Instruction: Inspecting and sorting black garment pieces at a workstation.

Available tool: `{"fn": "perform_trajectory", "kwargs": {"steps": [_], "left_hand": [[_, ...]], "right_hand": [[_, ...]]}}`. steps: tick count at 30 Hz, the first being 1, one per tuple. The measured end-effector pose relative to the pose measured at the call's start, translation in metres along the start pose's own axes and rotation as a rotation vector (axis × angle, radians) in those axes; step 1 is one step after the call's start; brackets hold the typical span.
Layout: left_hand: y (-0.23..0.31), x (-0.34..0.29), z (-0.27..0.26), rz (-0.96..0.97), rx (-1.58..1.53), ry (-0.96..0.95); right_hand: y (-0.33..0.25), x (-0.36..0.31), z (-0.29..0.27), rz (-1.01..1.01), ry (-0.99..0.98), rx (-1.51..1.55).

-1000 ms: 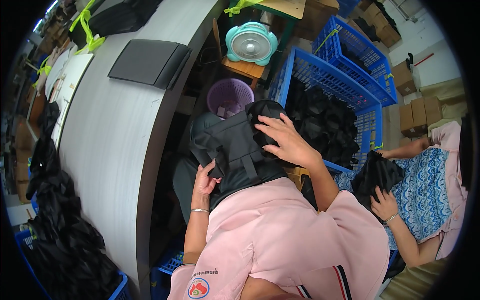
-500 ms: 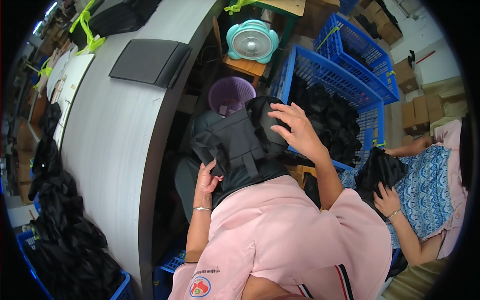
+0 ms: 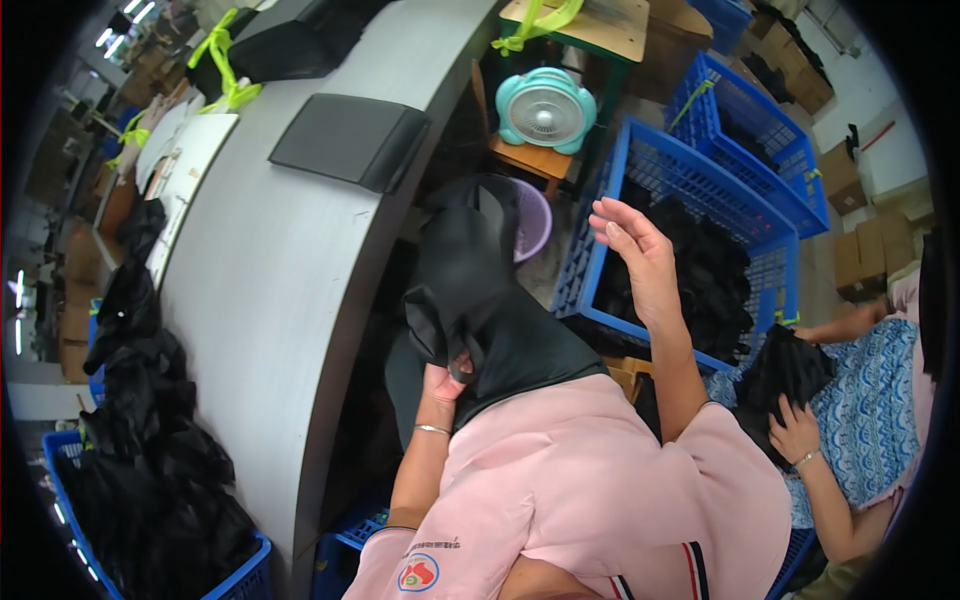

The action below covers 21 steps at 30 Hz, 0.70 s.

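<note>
A black fabric piece with straps and a loose flap (image 3: 465, 250) is held up over my lap, its far end in front of the purple basket. My left hand (image 3: 448, 380) is closed on its near edge, with a strap looped by the fingers. What kind of sewn article it is, I cannot tell. My right hand (image 3: 643, 262) is raised, its fingers stretched out and holding nothing. It is apart from the piece, over the near side of a large blue crate (image 3: 590, 240) with black fabric pieces inside.
A long grey table (image 3: 270, 260) runs along my left, bearing a black panel (image 3: 348, 140). Beyond my lap are a purple basket (image 3: 535, 222) and a teal fan (image 3: 547, 110). Black fabric heaps over a blue crate (image 3: 262, 560) at lower left. At right, a co-worker's hand (image 3: 795, 432) holds black fabric.
The black piece has turned from lying across my lap to standing lengthwise, partly covering the purple basket. My right hand's fingers have straightened, and it is now farther from the piece. The view has shifted.
</note>
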<state>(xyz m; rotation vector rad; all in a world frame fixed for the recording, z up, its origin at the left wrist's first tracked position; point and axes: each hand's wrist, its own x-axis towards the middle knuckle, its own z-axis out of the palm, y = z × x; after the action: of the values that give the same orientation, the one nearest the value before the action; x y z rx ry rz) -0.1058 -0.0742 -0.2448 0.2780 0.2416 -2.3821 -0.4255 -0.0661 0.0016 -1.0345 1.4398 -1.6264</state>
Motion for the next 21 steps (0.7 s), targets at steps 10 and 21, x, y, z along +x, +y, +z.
{"fn": "perform_trajectory", "kwargs": {"steps": [10,21], "left_hand": [[-0.033,0.009,0.078,-0.105,-0.036,-0.232],[-0.048,0.027,0.111,0.053,0.362,0.327]], "right_hand": [[-0.010,0.001,0.087,-0.190,-0.279,0.097],[0.041,-0.059,0.135,-0.289,-0.351,-0.147]]}}
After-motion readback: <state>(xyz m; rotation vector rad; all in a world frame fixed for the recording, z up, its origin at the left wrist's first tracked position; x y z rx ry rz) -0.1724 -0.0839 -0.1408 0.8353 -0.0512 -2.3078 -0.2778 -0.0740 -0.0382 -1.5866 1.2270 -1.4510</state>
